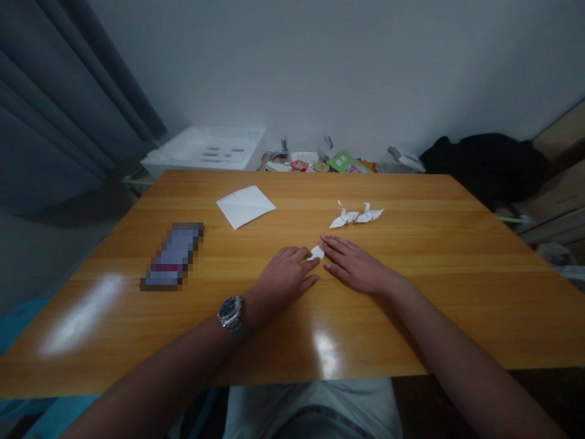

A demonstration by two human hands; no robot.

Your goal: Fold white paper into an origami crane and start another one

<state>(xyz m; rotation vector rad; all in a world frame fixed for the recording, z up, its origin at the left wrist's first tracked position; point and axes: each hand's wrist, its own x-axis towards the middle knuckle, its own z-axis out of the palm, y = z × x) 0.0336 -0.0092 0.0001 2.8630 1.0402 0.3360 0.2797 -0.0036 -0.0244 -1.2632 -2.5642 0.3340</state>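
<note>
Pressing small folded paper flat on surface | left hand, right hand: fingers extended, flat, gripping nothing | two paper cranes just beyond

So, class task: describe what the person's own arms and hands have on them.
Both forearms are bare, with no sleeves in view. The left hand has a silver metal-band watch with a dark round dial at the wrist. The right hand shows no watch, glove or ring that I can see.
</note>
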